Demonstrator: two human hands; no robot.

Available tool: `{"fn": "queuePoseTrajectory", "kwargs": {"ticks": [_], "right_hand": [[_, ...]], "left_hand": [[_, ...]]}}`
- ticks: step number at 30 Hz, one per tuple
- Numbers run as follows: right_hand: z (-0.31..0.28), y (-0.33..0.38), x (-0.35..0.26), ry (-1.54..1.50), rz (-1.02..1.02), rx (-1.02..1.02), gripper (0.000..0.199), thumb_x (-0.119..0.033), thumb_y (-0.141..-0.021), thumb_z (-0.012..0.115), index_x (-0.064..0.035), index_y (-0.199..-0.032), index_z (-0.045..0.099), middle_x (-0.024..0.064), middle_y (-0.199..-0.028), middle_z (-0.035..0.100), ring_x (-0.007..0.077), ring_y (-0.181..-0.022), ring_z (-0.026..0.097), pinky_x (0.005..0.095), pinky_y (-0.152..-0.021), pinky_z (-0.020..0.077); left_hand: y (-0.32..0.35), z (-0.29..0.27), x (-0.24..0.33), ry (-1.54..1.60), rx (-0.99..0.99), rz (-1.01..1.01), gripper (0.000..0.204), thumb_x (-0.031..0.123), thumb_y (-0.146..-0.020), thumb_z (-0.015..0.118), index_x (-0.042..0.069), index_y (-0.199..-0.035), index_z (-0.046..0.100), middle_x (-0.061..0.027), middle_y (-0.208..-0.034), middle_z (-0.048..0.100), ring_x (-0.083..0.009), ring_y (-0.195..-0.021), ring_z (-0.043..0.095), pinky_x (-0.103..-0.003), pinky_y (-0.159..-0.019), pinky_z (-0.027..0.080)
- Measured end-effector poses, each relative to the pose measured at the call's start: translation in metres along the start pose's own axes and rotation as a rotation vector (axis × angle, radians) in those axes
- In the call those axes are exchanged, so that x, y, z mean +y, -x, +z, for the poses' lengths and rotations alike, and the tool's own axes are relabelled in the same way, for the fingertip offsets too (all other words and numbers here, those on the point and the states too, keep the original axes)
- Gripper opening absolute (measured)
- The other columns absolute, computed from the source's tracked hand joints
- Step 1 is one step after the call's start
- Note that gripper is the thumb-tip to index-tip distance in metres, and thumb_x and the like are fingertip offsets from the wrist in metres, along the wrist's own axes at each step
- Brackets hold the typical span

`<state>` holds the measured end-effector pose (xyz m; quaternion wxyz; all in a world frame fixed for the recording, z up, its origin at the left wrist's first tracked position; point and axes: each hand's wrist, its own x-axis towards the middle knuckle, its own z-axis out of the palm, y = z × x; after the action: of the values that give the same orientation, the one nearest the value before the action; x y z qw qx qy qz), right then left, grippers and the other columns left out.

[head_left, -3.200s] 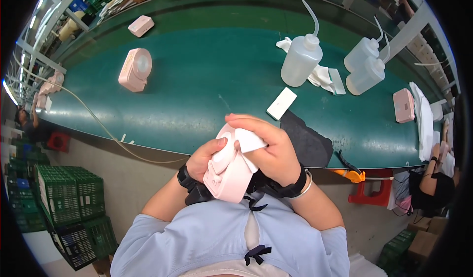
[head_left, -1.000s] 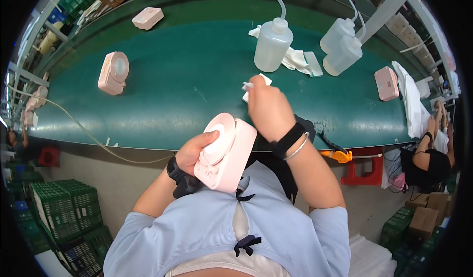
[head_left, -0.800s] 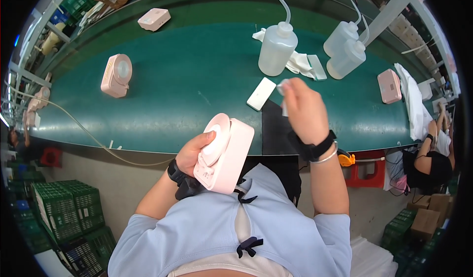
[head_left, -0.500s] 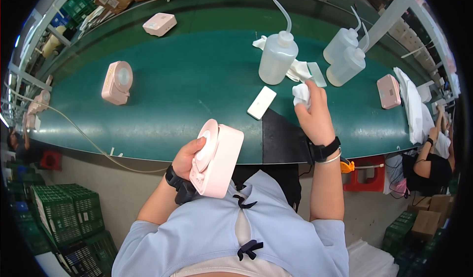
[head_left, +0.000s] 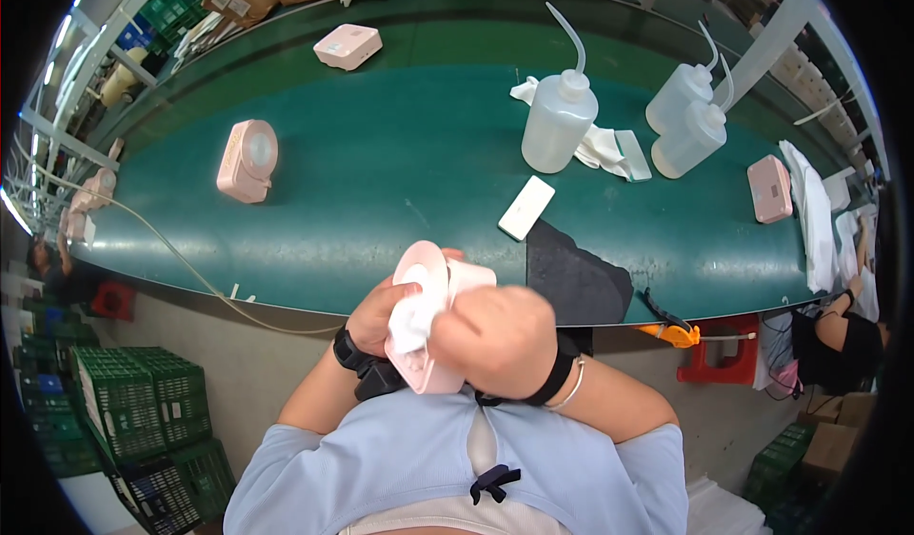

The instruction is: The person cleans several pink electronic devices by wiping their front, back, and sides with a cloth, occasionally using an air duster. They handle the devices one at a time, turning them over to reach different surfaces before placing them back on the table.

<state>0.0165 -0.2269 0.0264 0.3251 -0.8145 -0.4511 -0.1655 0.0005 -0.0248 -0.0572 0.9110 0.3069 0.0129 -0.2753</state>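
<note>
In front of my body, my left hand point(head_left: 373, 318) is closed round a pale pink device point(head_left: 471, 274), which has a boxy body and a round disc at its top. Bunched over the disc's lower part is a white cloth point(head_left: 411, 320). My right hand point(head_left: 500, 340), slightly blurred, pinches this cloth against the device's face and hides much of its body. A white rectangular block point(head_left: 526, 208) lies on the green table just beyond my hands, beside a black mat point(head_left: 571, 273).
Squeeze bottles point(head_left: 558, 121) with bent spouts stand at the back right by another crumpled cloth point(head_left: 602, 148). More pink devices point(head_left: 249, 161) sit across the green table point(head_left: 400, 173). An orange-handled tool point(head_left: 674, 334) is at the front edge. Green crates point(head_left: 138, 397) stack at lower left.
My right hand has come from beside the bottles down to the pink device, bringing the white cloth onto its face. The whole view has shifted slightly, so the table things appear further right.
</note>
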Motion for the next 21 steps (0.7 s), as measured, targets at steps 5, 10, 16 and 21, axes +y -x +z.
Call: {"fn": "queuePoseTrajectory", "kwargs": {"ticks": [5,10,16,21], "right_hand": [[0.007,-0.016,0.047,0.064,0.336,0.217,0.019,-0.010,-0.079,0.069,-0.0078,-0.070,0.053,0.0055,-0.069,0.052,0.0289,-0.056,0.054,0.0395,-0.051,0.0423],[-0.003,-0.010,0.047,-0.187,0.262,0.381,0.020,-0.011,-0.079,0.071,-0.0044,-0.071,0.053,0.0089,-0.070,0.050,0.0307,-0.057,0.053,0.0391,-0.050,0.0402],[0.019,0.000,0.016,-0.215,-0.122,0.110,0.023,-0.013,-0.077,0.074,-0.0067,-0.068,0.054,0.0083,-0.072,0.050,0.0288,-0.057,0.052,0.0393,-0.050,0.0410],[0.022,0.050,0.040,-0.307,-0.064,-0.140,0.026,-0.011,-0.077,0.074,-0.0063,-0.066,0.051,0.0093,-0.072,0.050,0.0297,-0.060,0.054,0.0384,-0.050,0.0421]], "left_hand": [[0.007,0.007,0.009,-0.131,0.088,0.064,0.069,0.016,-0.089,0.071,0.002,-0.149,0.040,-0.0112,-0.130,0.062,-0.0214,-0.117,0.063,-0.036,-0.100,0.052],[0.008,0.012,0.022,-0.148,0.196,0.128,0.082,0.024,-0.084,0.078,0.002,-0.150,0.034,-0.0129,-0.131,0.060,-0.0210,-0.118,0.062,-0.037,-0.100,0.053],[0.006,0.026,0.025,-0.178,0.223,0.399,0.075,0.015,-0.081,0.081,0.003,-0.144,0.043,-0.0095,-0.125,0.063,-0.0208,-0.108,0.065,-0.035,-0.095,0.054],[0.024,0.023,0.048,-1.011,0.400,1.019,0.064,0.014,-0.078,0.085,0.006,-0.131,0.050,-0.0115,-0.122,0.065,-0.0224,-0.104,0.067,-0.038,-0.089,0.056]]}}
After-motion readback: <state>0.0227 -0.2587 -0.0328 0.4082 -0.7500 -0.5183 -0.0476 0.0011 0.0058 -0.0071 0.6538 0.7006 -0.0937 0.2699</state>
